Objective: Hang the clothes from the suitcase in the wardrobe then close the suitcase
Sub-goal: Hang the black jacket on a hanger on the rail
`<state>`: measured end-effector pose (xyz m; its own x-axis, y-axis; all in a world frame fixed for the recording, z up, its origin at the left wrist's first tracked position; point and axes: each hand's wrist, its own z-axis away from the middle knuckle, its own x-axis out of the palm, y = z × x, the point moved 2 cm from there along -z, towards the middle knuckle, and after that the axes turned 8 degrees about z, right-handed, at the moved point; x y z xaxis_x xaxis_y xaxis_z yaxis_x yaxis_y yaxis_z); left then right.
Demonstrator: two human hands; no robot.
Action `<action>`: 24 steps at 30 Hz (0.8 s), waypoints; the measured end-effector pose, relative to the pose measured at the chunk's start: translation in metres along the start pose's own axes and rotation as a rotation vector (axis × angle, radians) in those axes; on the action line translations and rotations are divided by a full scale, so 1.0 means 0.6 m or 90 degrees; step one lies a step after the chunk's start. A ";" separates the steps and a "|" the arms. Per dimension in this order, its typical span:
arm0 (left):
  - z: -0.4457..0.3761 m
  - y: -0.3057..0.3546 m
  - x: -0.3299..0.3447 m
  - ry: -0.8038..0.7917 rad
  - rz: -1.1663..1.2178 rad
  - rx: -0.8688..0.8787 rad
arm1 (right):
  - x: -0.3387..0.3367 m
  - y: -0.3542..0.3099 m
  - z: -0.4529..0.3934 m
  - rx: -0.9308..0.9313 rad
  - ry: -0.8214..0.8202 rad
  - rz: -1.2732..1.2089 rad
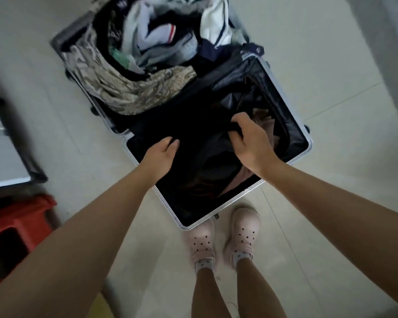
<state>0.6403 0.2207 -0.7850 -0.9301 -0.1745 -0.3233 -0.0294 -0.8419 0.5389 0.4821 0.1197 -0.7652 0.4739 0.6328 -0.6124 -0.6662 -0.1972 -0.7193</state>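
An open suitcase (307,154) with a silver frame lies flat on the floor in front of me. Its near half holds a black garment (193,134) over a pinkish one (265,125). My right hand (246,138) is shut on a bunched fold of the black garment. On the same cloth's left edge, my left hand (163,154) pinches the fabric between thumb and fingers. The far half is piled with clothes: a beige patterned piece (129,88), grey and white tops (161,37), and a white garment with navy stripes (214,21).
A red plastic stool (16,228) stands at the lower left. Beside it, a white panel with a dark edge (7,157) reaches in from the left. My feet in pink perforated shoes (225,237) stand at the suitcase's near corner. Pale tiled floor surrounds everything.
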 end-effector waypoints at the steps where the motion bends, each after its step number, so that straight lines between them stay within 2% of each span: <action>1: 0.025 0.033 -0.025 0.014 0.003 0.030 | -0.030 -0.042 0.004 -0.020 0.015 -0.016; 4: 0.085 0.115 -0.073 0.042 -0.017 0.101 | -0.103 -0.117 0.016 -0.052 0.057 -0.036; 7: 0.163 0.213 -0.125 0.063 -0.009 0.205 | -0.180 -0.182 0.046 -0.005 0.107 -0.072; 9: 0.215 0.278 -0.155 0.056 0.029 0.259 | -0.227 -0.224 0.070 0.028 0.103 -0.116; 12: 0.304 0.365 -0.188 0.058 0.128 0.279 | -0.297 -0.295 0.108 0.025 -0.014 -0.109; 14: 0.369 0.421 -0.200 0.030 0.196 0.276 | -0.337 -0.349 0.126 -0.008 -0.121 0.011; 15: 0.395 0.444 -0.203 0.020 0.210 0.276 | -0.351 -0.369 0.132 -0.027 -0.131 0.058; 17: 0.454 0.495 -0.215 0.000 0.218 0.290 | -0.394 -0.417 0.145 -0.044 -0.046 0.066; 19: 0.524 0.557 -0.230 -0.023 0.246 0.334 | -0.457 -0.467 0.163 -0.056 0.036 -0.034; 21: 0.575 0.609 -0.242 0.005 0.255 0.380 | -0.512 -0.510 0.173 -0.104 0.021 -0.124; 24: 0.668 0.678 -0.257 0.115 0.230 0.451 | -0.594 -0.589 0.222 -0.189 0.032 -0.089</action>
<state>0.6250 0.1100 -0.2045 -0.8551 -0.5038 -0.1227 -0.0190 -0.2061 0.9784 0.4717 0.0635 -0.2489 0.5816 0.6333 -0.5107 -0.3990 -0.3250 -0.8574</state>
